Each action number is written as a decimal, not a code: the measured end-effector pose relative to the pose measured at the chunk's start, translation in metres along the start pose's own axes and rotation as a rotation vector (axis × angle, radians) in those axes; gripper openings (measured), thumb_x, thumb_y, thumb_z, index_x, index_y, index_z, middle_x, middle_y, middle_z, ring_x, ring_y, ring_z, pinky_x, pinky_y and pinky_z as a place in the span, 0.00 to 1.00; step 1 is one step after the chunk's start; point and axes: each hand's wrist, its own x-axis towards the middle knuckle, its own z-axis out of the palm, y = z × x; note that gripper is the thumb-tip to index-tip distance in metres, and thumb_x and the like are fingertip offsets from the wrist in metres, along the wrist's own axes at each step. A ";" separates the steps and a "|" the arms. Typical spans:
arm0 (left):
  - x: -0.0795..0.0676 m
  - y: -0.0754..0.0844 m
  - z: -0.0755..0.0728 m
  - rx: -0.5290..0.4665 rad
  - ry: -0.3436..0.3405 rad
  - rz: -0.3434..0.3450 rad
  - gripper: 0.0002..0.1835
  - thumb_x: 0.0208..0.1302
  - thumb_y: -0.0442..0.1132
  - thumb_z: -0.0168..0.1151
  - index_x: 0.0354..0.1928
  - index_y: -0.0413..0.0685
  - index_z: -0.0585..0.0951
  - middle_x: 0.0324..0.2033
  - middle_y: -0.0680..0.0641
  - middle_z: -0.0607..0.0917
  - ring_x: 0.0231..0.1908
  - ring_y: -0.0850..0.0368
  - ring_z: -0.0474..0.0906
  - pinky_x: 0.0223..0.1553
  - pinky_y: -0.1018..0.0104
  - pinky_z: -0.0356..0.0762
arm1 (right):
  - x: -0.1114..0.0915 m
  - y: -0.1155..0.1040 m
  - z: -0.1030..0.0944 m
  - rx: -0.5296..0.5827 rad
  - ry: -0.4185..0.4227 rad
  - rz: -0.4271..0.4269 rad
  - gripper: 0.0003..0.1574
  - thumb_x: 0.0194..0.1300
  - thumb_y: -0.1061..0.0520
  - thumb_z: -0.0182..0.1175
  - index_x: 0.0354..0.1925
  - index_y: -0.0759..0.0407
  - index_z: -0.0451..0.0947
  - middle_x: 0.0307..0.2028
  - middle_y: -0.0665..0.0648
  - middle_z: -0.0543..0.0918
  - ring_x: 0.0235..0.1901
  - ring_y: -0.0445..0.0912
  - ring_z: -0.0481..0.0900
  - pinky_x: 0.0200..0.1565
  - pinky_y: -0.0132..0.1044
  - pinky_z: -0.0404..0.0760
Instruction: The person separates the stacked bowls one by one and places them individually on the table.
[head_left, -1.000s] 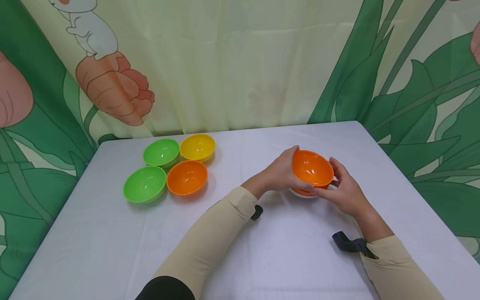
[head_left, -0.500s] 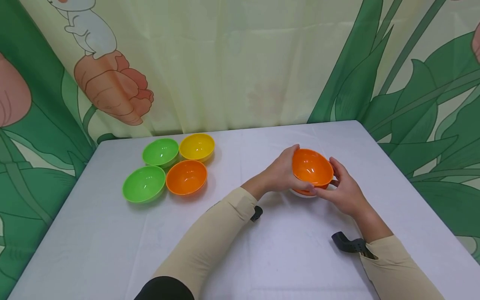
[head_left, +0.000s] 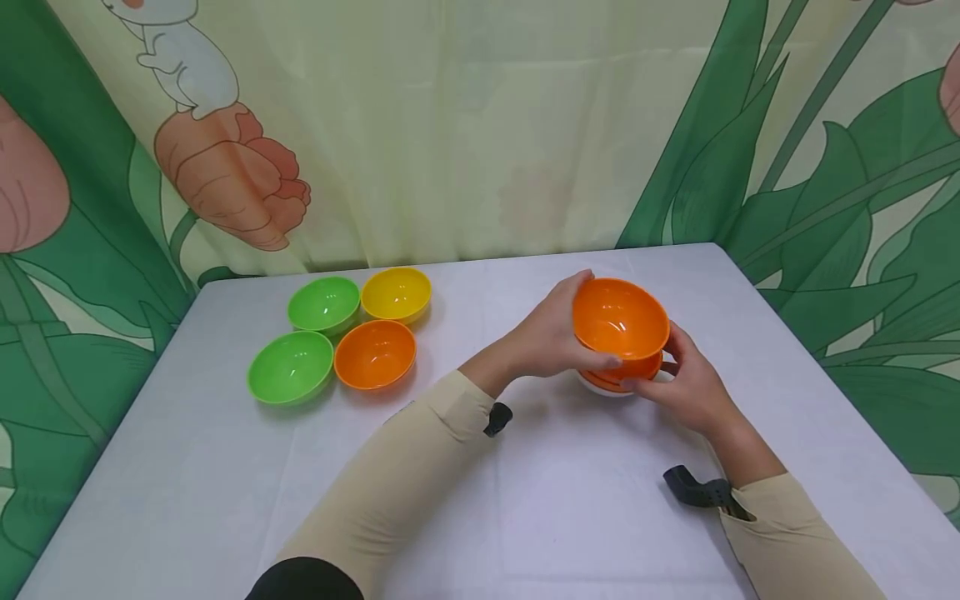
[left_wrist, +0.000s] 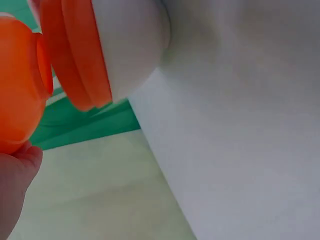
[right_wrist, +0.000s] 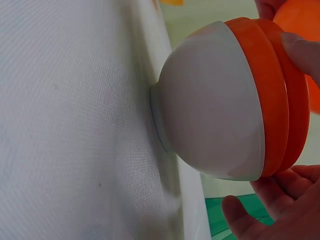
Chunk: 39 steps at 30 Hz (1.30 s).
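My left hand [head_left: 551,337] grips an orange bowl [head_left: 621,321] by its side, its thumb along the near wall. That bowl is raised above a stack; in the left wrist view a small gap shows near its foot. The stack has orange bowls [right_wrist: 272,100] nested in a white bowl [right_wrist: 215,105], which stands upright on the table. My right hand [head_left: 693,385] holds the stack at its orange rims from the right, with thumb in front and fingers around the side. The far side of the stack is hidden.
On the left of the white-covered table [head_left: 420,500] stand two green bowls [head_left: 290,367], a yellow bowl [head_left: 396,294] and another orange bowl [head_left: 375,354], grouped close together. Behind the table hangs a printed curtain [head_left: 480,125].
My left hand has lifted the top orange bowl upward and slightly left, exposing more of the orange bowl beneath. My right hand has stayed at the stack. The grouped bowls have not moved.
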 end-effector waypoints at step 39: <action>-0.111 -0.042 -0.085 0.036 0.273 -0.193 0.59 0.46 0.43 0.81 0.77 0.47 0.53 0.68 0.46 0.66 0.62 0.48 0.68 0.56 0.51 0.77 | 0.004 0.003 0.002 0.005 -0.004 0.065 0.68 0.60 0.51 0.73 0.79 0.65 0.37 0.74 0.68 0.58 0.70 0.65 0.56 0.62 0.66 0.64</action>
